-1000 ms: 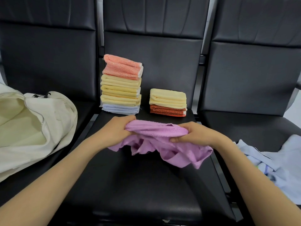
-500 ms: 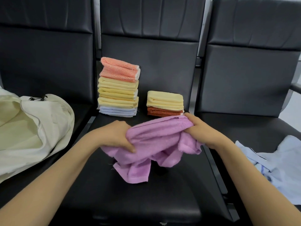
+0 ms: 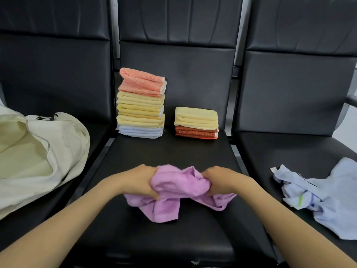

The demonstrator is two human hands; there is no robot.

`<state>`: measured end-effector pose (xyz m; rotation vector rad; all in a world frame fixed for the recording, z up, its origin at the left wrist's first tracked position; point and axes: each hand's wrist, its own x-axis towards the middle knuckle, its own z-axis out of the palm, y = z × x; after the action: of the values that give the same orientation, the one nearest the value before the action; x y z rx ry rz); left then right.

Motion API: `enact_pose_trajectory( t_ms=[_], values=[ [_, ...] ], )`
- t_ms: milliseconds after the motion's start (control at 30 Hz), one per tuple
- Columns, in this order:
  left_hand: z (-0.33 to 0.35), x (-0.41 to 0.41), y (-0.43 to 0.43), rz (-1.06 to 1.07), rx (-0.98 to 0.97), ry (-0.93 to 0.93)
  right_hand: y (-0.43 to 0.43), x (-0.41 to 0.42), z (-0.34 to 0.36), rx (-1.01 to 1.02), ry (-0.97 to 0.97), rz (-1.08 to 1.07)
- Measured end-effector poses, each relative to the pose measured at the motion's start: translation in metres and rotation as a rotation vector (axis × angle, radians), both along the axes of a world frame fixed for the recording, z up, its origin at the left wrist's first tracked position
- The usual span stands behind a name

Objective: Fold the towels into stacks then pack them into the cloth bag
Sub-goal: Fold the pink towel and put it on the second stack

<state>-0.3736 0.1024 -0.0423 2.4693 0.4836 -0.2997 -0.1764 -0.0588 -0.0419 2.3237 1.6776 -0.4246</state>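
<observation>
1. Three black padded seats [image 3: 170, 151] stand in a row, their tall backrests [image 3: 173, 84] upright behind them.
2. Narrow gaps between the backrests show a pale wall [image 3: 242, 26].
3. A dark armrest [image 3: 352, 99] juts in at far right.
4. Soft, even light glosses the upholstery.

— Where are the hands?
— Left hand [image 3: 140, 181] and right hand [image 3: 222, 180] sit close together, fingers curled into a purple towel [image 3: 180, 183].
— And the arms?
— The left forearm [image 3: 77, 215] reaches in from seven o'clock, the right forearm [image 3: 280, 213] from five.
</observation>
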Motion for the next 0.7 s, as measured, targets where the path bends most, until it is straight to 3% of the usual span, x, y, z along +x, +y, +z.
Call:
enact_pose_trajectory(
  t_ms=[67, 200, 333, 433, 500, 600, 633, 700],
  values=[
    [-0.007, -0.002, 0.004, 0.045, 0.098, 0.106, -0.001, -0.002, -0.002, -0.002, 0.072, -0.013],
    [0.009, 0.001, 0.006, 0.159, -0.032, -0.048, -0.008, 0.007, 0.012, 0.159, 0.335, -0.14],
    [0.032, -0.002, 0.007, 0.244, -0.351, -0.241, -0.024, 0.014, 0.044, 0.42, 0.913, -0.276],
    [0.048, -0.003, 0.001, 0.304, -0.652, -0.443, -0.031, 0.015, 0.063, 0.517, 1.199, -0.337],
    [0.055, -0.004, 0.001, 0.26, -0.879, -0.459, -0.033, 0.015, 0.072, 0.561, 1.331, -0.398],
    [0.068, -0.013, 0.006, 0.099, -0.953, -0.353, -0.037, 0.019, 0.088, 0.528, 1.417, -0.396],
    [0.072, -0.015, 0.008, 0.079, -0.872, -0.316, -0.038, 0.02, 0.093, 0.483, 1.376, -0.366],
    [0.073, -0.015, 0.011, 0.122, -0.596, -0.248, -0.039, 0.021, 0.096, 0.402, 1.118, -0.321]
  ],
)
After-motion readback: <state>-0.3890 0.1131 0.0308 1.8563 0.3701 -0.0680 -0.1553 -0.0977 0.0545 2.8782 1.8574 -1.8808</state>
